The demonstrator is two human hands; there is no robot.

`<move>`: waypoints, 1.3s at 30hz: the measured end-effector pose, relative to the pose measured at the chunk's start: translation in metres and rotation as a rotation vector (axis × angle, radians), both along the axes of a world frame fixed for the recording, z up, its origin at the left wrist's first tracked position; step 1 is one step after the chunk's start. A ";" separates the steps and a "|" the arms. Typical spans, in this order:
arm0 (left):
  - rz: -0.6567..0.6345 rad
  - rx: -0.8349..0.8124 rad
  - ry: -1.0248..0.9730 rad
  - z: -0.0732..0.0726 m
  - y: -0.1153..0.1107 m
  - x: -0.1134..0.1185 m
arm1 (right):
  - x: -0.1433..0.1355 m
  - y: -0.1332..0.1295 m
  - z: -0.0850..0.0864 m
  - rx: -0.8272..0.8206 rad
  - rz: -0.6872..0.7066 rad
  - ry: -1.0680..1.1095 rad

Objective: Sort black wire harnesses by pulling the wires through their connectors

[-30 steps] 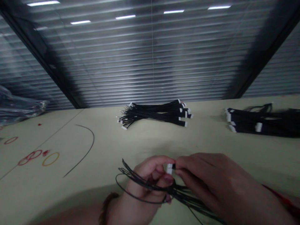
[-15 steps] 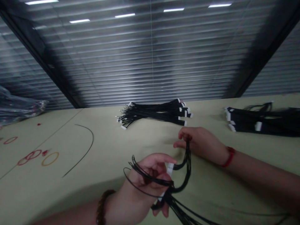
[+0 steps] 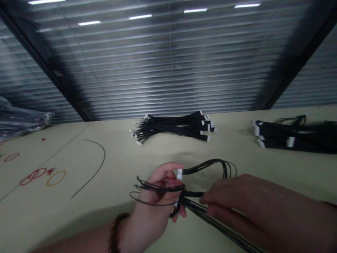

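Note:
Near the bottom middle, my left hand [image 3: 163, 196] is closed around a bundle of thin black wires [image 3: 204, 168] with a white connector [image 3: 179, 174] between thumb and fingers. Some wires loop out to the left over the palm. Others arch up to the right, and a long strand group runs down to the lower right. My right hand [image 3: 237, 203] is at the right of the bundle, its fingertips pressed together on the black wires beside the connector.
A pile of black cables [image 3: 173, 127] with white connectors lies by the blinds. More black cables [image 3: 302, 138] lie at the right. Left are a single black wire [image 3: 104, 154], red bands [image 3: 33, 176], a yellow band [image 3: 56, 178] and plastic bags [image 3: 23, 121].
My right hand has moved down and right, from the top of the wire loop to the wires beside my left hand. The loop has spread to the right. My left hand has shifted slightly up and left.

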State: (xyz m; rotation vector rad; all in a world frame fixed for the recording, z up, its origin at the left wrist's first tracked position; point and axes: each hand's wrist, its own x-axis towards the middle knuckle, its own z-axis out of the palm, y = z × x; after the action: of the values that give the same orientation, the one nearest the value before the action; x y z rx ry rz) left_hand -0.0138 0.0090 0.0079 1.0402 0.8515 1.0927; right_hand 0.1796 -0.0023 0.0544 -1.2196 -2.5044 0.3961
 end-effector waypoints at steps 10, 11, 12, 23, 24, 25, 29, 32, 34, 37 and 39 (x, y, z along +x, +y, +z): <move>-0.017 0.032 -0.036 -0.007 -0.001 -0.001 | -0.018 0.000 -0.008 0.017 0.030 0.041; -0.018 0.032 -0.038 -0.007 -0.001 0.000 | -0.017 -0.001 -0.008 0.057 0.024 0.044; -0.016 0.030 -0.039 -0.007 -0.001 0.000 | -0.016 -0.001 -0.007 0.076 0.015 0.047; -0.026 0.044 -0.061 -0.009 -0.004 0.000 | -0.015 0.001 0.003 -0.233 -0.010 0.025; -0.024 0.040 -0.059 -0.009 -0.005 0.000 | -0.016 0.002 0.002 -0.246 0.001 0.016; -0.025 0.037 -0.051 -0.009 -0.005 0.000 | -0.016 0.004 0.002 -0.266 0.012 0.012; -0.013 0.019 -0.038 -0.012 -0.006 0.001 | -0.017 0.009 0.000 -0.400 0.069 0.049; -0.024 0.026 -0.045 -0.013 -0.006 0.001 | -0.019 0.009 -0.001 -0.422 0.055 0.073; -0.040 0.032 -0.032 -0.012 -0.005 0.000 | -0.021 0.008 -0.002 -0.364 0.013 0.071; -0.052 0.029 -0.016 -0.012 -0.005 -0.001 | -0.022 0.007 -0.004 -0.209 -0.067 0.084; -0.060 0.038 -0.004 -0.013 -0.005 -0.001 | -0.020 0.006 -0.007 -0.091 -0.126 0.105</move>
State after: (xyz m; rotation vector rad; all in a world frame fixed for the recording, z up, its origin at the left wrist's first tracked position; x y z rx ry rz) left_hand -0.0151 0.0044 -0.0050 1.0880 0.7941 1.0630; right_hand 0.1596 0.0041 0.0473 -1.3461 -2.3296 0.5332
